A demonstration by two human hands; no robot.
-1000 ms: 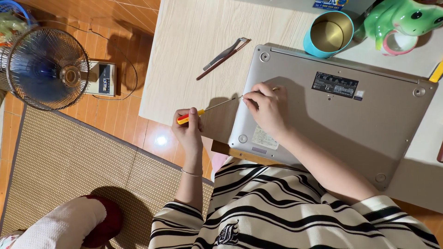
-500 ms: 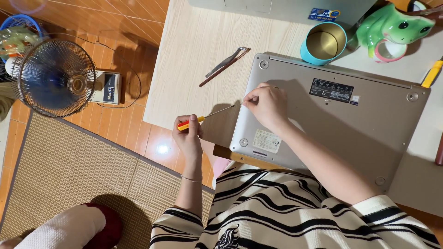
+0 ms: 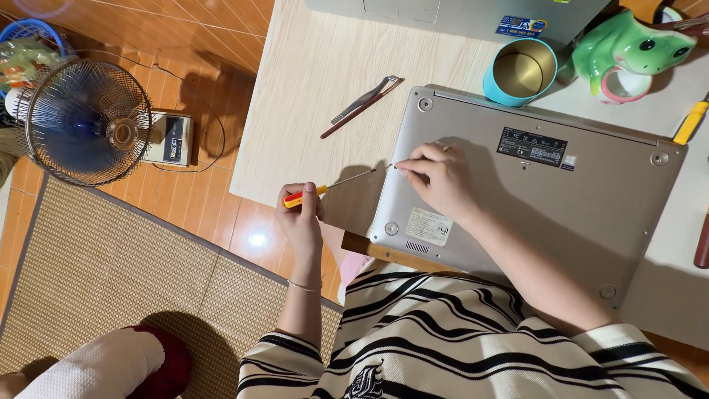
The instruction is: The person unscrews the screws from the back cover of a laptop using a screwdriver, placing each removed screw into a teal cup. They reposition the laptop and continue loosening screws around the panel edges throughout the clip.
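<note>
- head view: the left hand (image 3: 299,218) is closed around the red-and-yellow handle of a small screwdriver (image 3: 336,185), off the near-left edge of the counter (image 3: 310,81) and above the wooden floor (image 3: 199,44).
- the screwdriver's thin shaft runs right and slightly up, and its tip sits at the left edge of the laptop (image 3: 532,199), right by the fingertips of the other hand.
- the right hand (image 3: 436,177) rests on the laptop's underside, thumb and forefinger pinched together at the screwdriver tip; whether a screw sits between them is too small to tell.
- the laptop lies bottom up on the pale wood counter, silver, with round rubber feet at its corners and stickers on its base.
- a pair of tweezers (image 3: 365,103) lies on the counter above and left of the laptop, apart from both hands.
- a teal cup (image 3: 521,74) stands just beyond the laptop's far edge, with a green frog figure (image 3: 628,52) beside it.
- a yellow tool handle (image 3: 690,122) shows at the right edge of the counter.
- on the floor to the left stand a small fan (image 3: 88,122) and a white scale (image 3: 170,139), next to a woven mat (image 3: 96,273).
- the person wears a black-and-white striped shirt (image 3: 458,340).
</note>
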